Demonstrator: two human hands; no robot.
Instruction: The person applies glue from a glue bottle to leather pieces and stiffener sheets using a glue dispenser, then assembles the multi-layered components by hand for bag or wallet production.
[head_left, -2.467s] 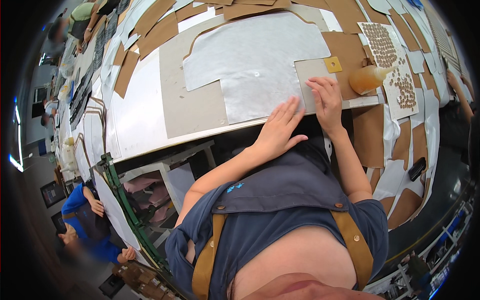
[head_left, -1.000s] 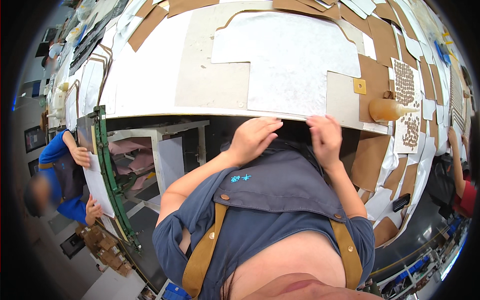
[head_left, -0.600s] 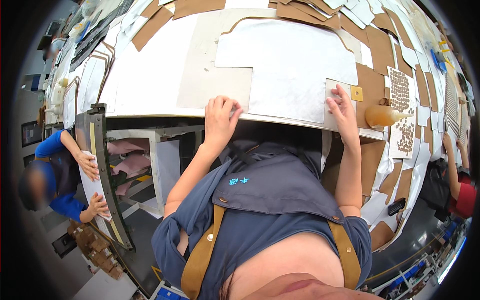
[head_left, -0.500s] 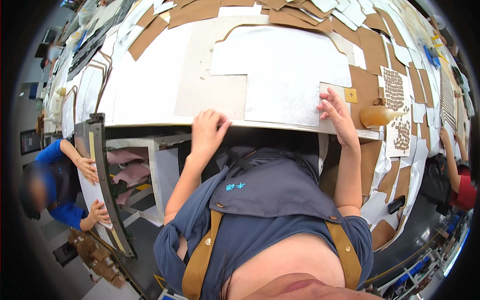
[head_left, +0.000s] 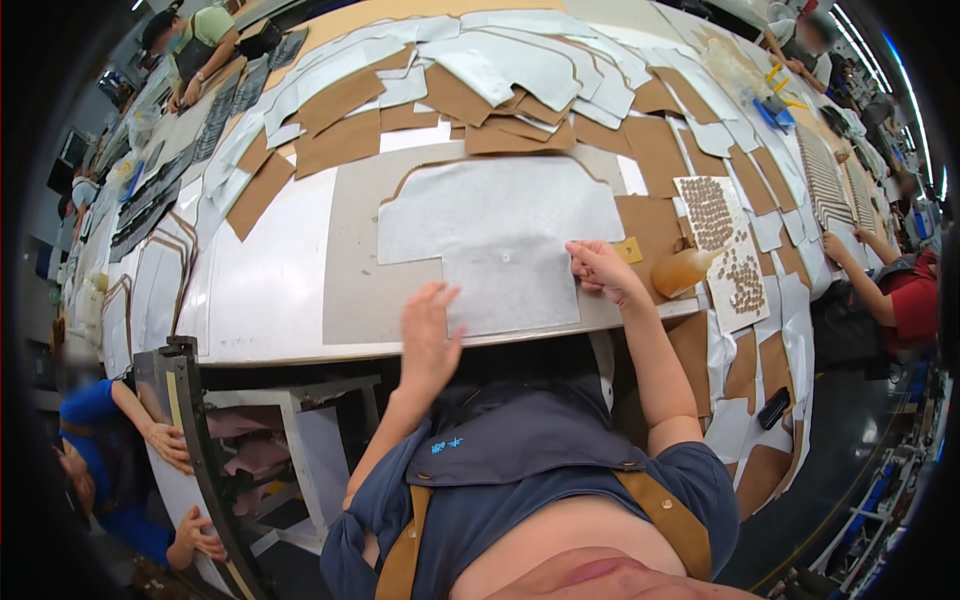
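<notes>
A white T-shaped sheet point(head_left: 480, 215) with a brown edge along its far side lies flat on the table in front of me. On its surface is a small round pale spot point(head_left: 506, 257). By the sheet's right edge my right hand point(head_left: 605, 270) is closed, thumb and fingers pinched together; what they hold, if anything, I cannot make out. My left hand point(head_left: 430, 340) is at the near left edge of the sheet, blurred, thumb apart from the fingers and nothing seen in it. Just right of my right hand is a small yellow square plate point(head_left: 628, 250) with a hole.
An amber squeeze bottle point(head_left: 680, 272) lies beside a white board point(head_left: 741, 290) covered with small brown discs. Brown and white cut sheets point(head_left: 340, 140) are piled at the back. At left, a co-worker's hands point(head_left: 170, 447) rest on a panel by a dark metal bar point(head_left: 196, 420).
My right hand has gone from loosely spread fingers to a pinch. My left hand has moved onto the sheet's near left edge. The pale spot now shows on the sheet. The view has shifted.
</notes>
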